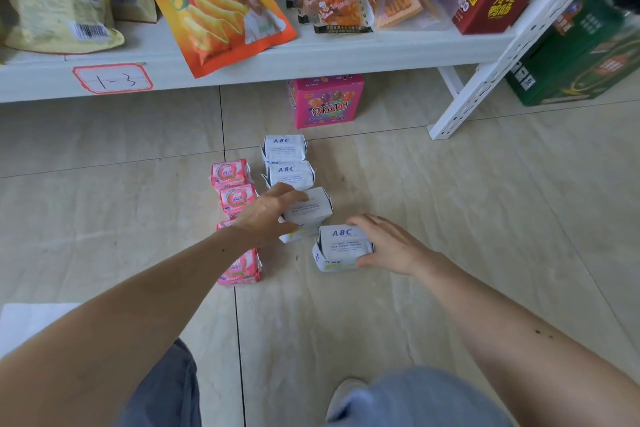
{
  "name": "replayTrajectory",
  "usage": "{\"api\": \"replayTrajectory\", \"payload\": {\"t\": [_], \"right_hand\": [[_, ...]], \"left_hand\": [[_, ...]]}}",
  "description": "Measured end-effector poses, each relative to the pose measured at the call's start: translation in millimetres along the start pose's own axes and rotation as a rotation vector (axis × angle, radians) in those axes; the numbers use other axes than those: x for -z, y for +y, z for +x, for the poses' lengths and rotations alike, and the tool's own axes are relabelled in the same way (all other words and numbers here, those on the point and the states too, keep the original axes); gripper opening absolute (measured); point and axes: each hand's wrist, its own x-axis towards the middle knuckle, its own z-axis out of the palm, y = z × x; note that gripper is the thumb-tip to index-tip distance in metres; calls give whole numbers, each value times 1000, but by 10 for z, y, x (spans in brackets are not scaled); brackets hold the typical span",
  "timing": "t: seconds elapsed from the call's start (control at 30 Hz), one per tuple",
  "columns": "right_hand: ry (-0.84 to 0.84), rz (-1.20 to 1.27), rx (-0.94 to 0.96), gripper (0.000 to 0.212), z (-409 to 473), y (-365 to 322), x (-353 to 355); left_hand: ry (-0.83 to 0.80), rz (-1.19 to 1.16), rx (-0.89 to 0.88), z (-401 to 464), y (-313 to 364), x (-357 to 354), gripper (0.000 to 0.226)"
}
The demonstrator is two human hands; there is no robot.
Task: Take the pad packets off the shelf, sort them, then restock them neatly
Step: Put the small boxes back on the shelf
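your left hand grips the third white packet in the white column on the floor; your right hand holds the fourth white packet, which sits skewed to the right of the line. the pink packets form their own column just beside. slide the fourth squarely under the third, edges flush, logo facing the same way, before lifting anything back to the shelf.

Beige tiled floor; white metal shelf, apparently snack-laden.
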Motion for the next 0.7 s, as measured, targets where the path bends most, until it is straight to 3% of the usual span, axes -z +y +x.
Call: {"api": "replayTrajectory", "payload": {"t": [0.27,0.7], "right_hand": [[-81,44,11,77,-591,-613,1314],[-65,48,58,75,-2028,-2368,4435]], "left_hand": [[-20,-118,27,-379,870,1207,58],[45,-172,-37,-1221,2763,4316,58]]}}
